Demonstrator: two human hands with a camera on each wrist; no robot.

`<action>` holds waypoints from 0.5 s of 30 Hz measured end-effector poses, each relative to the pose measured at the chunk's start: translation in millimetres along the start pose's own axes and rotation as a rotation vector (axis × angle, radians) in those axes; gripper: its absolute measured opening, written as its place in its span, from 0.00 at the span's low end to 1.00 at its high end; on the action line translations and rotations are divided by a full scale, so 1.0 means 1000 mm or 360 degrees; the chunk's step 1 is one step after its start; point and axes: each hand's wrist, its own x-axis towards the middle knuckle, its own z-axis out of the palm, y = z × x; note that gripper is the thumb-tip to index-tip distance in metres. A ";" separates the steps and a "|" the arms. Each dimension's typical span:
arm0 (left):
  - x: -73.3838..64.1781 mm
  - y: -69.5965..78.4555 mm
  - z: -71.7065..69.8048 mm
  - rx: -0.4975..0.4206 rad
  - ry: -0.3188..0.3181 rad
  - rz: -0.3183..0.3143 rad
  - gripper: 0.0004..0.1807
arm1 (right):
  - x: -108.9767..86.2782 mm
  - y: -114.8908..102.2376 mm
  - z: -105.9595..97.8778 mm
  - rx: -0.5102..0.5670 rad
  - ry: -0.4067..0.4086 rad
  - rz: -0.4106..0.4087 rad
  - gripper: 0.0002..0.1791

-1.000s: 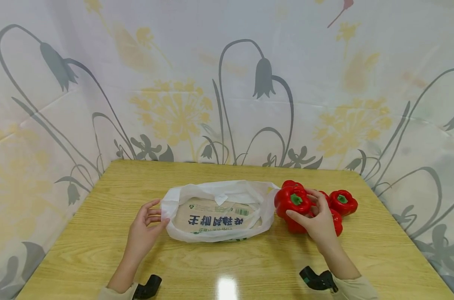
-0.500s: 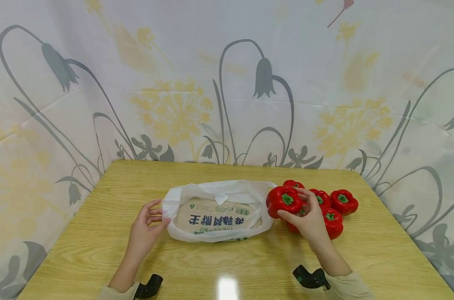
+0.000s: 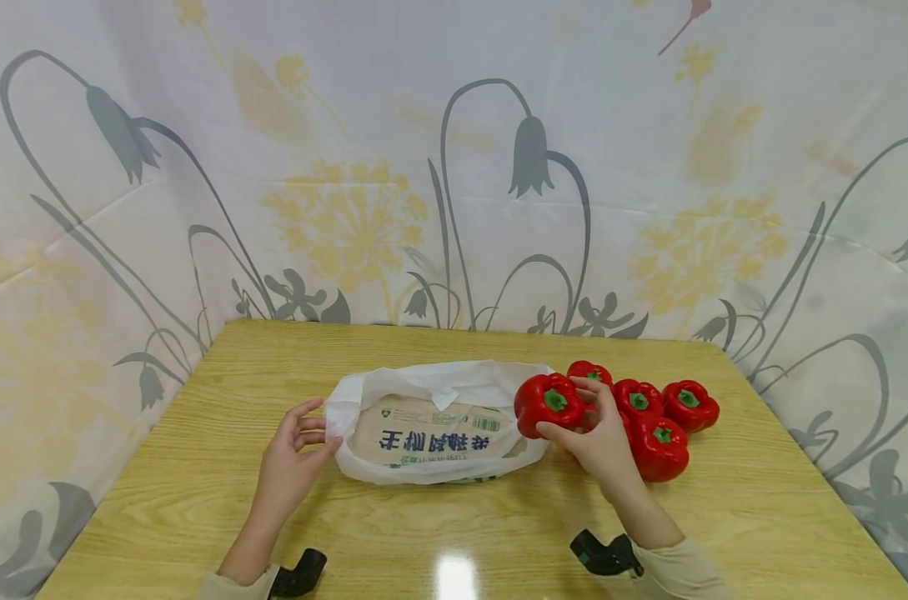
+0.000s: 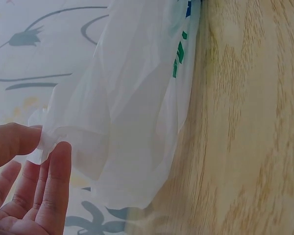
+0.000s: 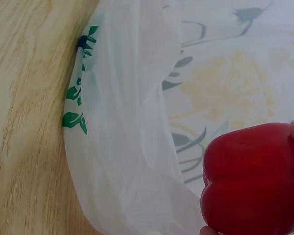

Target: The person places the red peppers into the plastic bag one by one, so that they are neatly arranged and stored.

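Note:
A white plastic bag [image 3: 442, 375] with dark printed characters lies open-mouthed in the middle of the wooden table. My left hand [image 3: 296, 454] pinches its left edge between thumb and fingers; in the left wrist view the thumb and a fingertip [image 4: 61, 152] grip the thin film. My right hand [image 3: 599, 429] holds a red bell pepper [image 3: 547, 404] with a green stem over the bag's right end. That pepper fills the lower right of the right wrist view, beside the bag's wall [image 5: 117, 147]; most of the right hand is out of that view.
Several more red bell peppers [image 3: 659, 450] sit grouped on the table [image 3: 454, 525] to the right of the bag, one partly hidden behind my right hand. A flower-patterned cloth [image 3: 454, 167] hangs behind the table's back edge.
My right hand has carried the red bell pepper leftward, from above the other peppers to over the bag's right end. The left hand keeps its grip on the bag's edge.

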 end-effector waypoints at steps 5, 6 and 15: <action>0.000 0.000 0.000 0.0000 -0.0009 -0.0009 0.31 | 0.002 0.001 0.007 0.0015 -0.0023 0.0006 0.43; 0.000 0.000 0.000 0.0001 -0.0011 -0.0009 0.31 | 0.002 0.001 0.008 0.0017 -0.0030 0.0005 0.43; 0.000 -0.001 0.000 0.0015 0.0001 -0.0006 0.31 | 0.004 0.002 0.022 0.0088 -0.0080 -0.0002 0.42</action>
